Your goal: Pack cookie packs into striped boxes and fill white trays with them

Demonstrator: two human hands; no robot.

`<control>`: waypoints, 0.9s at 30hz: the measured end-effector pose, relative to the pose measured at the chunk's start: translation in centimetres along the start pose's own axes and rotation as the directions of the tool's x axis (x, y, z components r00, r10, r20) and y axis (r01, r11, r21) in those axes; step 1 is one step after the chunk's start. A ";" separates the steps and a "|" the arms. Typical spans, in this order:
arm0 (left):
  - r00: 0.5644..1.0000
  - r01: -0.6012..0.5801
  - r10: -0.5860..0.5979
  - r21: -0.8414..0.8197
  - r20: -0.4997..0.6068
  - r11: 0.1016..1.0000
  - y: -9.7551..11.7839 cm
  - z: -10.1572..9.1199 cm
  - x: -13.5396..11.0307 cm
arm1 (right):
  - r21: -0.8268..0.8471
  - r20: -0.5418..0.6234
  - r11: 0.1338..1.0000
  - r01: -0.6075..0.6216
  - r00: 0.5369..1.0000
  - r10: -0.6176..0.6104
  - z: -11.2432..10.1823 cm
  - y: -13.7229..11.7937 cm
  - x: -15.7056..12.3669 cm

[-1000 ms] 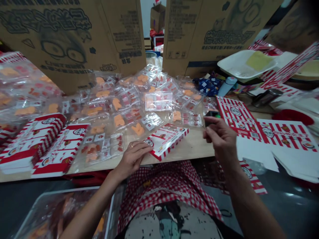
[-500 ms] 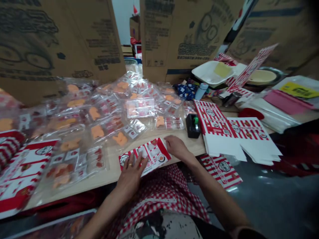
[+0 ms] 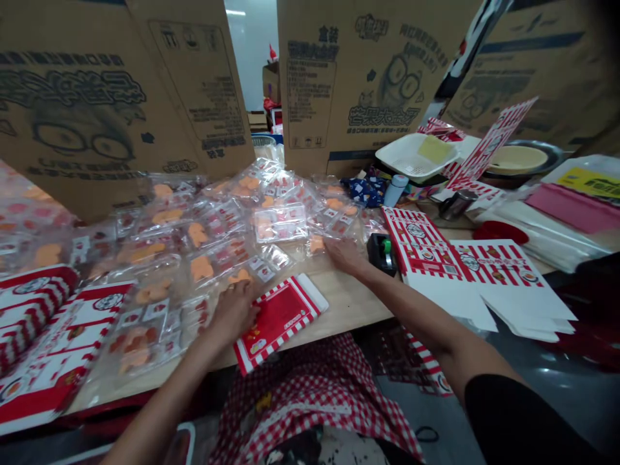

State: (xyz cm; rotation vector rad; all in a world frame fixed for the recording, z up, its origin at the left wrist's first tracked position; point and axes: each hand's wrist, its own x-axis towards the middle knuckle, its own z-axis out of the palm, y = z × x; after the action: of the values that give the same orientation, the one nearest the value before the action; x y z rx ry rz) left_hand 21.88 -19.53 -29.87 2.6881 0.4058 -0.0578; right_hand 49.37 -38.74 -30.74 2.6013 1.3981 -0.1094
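Red-striped flat carton (image 3: 278,323) sits beside the open, empty left grip (image 3: 234,313); open right grip (image 3: 345,255) rests on clear packets (image 3: 281,223).

Our left hand (image 3: 233,313) lies on the clear plastic packets (image 3: 227,226) of orange pieces, just beside a flat red-and-white striped carton (image 3: 278,323) on the wooden table (image 3: 349,303). Our right hand (image 3: 343,254) reaches out with its fingers on the edge of the same packets, near a small black device with a green knob (image 3: 380,253). To the right lie striped die-cut carton blanks (image 3: 477,274), and to the left lies a pile of printed cartons (image 3: 62,336). Upright cardboard boxes (image 3: 368,84) stand behind the table, and a white plastic tray (image 3: 416,155) sits further right. A red checked apron (image 3: 310,400) covers our lap.
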 end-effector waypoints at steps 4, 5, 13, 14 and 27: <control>0.989 -0.150 0.150 0.131 0.008 0.980 1.5 4.9 -1.9 | 0.056 -0.025 0.998 0.020 1.000 -0.019 -2.9 2.1 -1.0; 0.990 -0.140 0.138 0.140 0.023 0.980 1.5 5.5 -2.2 | 0.069 -0.024 0.997 0.037 0.999 -0.036 -3.5 2.5 -1.6; 0.998 0.001 -0.009 0.139 0.059 0.990 2.0 5.1 0.3 | 0.029 -0.022 0.996 0.086 0.996 -0.086 0.3 0.5 -8.2; 0.999 -0.003 -0.004 0.146 0.047 0.989 2.5 5.1 0.6 | 0.064 0.026 0.992 0.113 0.993 -0.115 1.2 0.1 -8.7; 0.919 -0.071 -0.044 0.273 0.393 0.959 5.3 3.0 1.5 | 0.267 0.220 0.963 0.045 0.970 -0.106 2.5 2.8 -1.6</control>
State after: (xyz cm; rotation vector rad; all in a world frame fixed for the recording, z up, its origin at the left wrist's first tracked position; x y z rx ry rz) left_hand 24.95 -24.92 -30.62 2.8558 0.2655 -0.6948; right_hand 50.87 -42.10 -32.59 2.6262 1.4834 -0.6286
